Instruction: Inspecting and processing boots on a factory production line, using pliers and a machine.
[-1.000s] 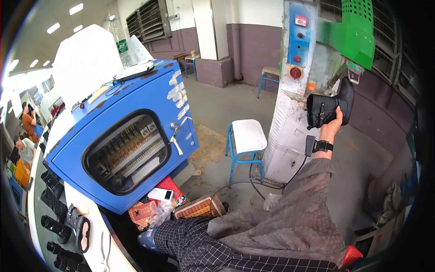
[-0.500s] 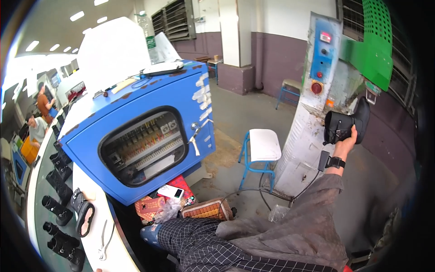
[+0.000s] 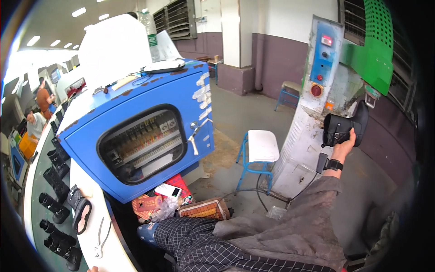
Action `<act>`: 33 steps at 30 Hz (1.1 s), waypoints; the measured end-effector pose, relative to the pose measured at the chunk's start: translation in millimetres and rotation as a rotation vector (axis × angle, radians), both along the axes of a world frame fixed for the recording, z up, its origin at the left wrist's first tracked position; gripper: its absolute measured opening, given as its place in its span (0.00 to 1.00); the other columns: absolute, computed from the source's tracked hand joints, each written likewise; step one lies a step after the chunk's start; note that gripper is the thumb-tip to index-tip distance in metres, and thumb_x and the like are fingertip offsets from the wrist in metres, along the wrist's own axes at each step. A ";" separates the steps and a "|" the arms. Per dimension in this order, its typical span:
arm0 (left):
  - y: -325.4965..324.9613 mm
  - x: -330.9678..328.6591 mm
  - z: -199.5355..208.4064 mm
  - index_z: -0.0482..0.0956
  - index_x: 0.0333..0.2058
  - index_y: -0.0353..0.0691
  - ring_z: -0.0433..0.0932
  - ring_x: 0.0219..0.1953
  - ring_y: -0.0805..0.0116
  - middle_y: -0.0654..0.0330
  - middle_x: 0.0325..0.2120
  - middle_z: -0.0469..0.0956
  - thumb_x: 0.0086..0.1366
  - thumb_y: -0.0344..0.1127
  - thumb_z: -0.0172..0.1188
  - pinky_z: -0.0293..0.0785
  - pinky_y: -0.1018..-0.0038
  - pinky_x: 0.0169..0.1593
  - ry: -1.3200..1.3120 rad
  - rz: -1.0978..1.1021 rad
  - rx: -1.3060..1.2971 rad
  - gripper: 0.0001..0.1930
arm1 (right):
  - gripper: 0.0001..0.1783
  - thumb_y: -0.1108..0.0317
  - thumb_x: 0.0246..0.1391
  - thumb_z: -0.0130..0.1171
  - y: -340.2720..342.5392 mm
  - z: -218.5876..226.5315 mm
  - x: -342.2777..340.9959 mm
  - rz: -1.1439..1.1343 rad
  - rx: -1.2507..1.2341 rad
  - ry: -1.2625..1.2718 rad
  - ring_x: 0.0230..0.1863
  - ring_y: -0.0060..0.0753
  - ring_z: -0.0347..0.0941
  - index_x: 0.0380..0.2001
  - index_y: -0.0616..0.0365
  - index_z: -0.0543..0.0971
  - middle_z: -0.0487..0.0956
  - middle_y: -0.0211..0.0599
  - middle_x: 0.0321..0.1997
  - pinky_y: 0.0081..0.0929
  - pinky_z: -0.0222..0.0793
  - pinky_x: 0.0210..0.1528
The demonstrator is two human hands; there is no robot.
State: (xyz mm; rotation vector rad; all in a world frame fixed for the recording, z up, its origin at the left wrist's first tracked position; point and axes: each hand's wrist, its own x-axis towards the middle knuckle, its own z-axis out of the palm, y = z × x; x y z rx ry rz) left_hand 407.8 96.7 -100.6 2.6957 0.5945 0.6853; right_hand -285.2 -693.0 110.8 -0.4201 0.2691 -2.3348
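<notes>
My right hand (image 3: pixel 345 146) is stretched out to the right and grips a black boot (image 3: pixel 337 129). The boot is held against the lower front of a green and white machine (image 3: pixel 312 131), just below its green guard; whether they touch I cannot tell. Of my left hand (image 3: pixel 93 269) only a fingertip shows at the lower edge, over the white ledge; its other fingers are hidden. On that ledge lies another black boot (image 3: pixel 80 211), its pale sole turned sideways, near a thin white cord (image 3: pixel 102 240).
Several black boots (image 3: pixel 55 207) line a green conveyor (image 3: pixel 38 235) at left. A blue control cabinet (image 3: pixel 190 90) stands ahead. A white-topped stool (image 3: pixel 263 145) and a cable (image 3: pixel 260 195) are by the machine. Two people (image 3: pixel 45 102) work at far left.
The view has shifted slightly. At the lower edge, a little more of my left fingertip shows. My right hand keeps its grip on the boot by the machine.
</notes>
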 end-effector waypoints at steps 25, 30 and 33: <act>-58.2 -24.5 90.2 0.70 0.58 0.43 0.63 0.62 0.46 0.48 0.59 0.66 0.49 0.50 0.59 0.60 0.55 0.63 0.471 -0.034 -0.241 0.36 | 0.20 0.68 0.51 0.60 -94.6 -69.7 -129.3 -0.239 0.122 0.508 0.50 0.42 0.72 0.48 0.65 0.77 0.76 0.46 0.53 0.40 0.65 0.58; -55.9 -22.7 86.1 0.70 0.58 0.43 0.62 0.62 0.46 0.48 0.59 0.66 0.49 0.50 0.59 0.59 0.56 0.63 0.459 -0.031 -0.260 0.36 | 0.19 0.65 0.50 0.61 -90.6 -56.3 -137.2 -0.015 0.184 0.276 0.50 0.42 0.72 0.45 0.64 0.79 0.78 0.43 0.51 0.39 0.64 0.58; -55.2 -21.2 85.8 0.70 0.58 0.43 0.62 0.62 0.47 0.48 0.59 0.66 0.49 0.50 0.59 0.59 0.56 0.63 0.467 -0.037 -0.265 0.36 | 0.19 0.66 0.50 0.61 -89.5 -55.2 -134.8 -0.031 0.131 0.284 0.50 0.41 0.73 0.44 0.64 0.79 0.78 0.43 0.51 0.39 0.65 0.57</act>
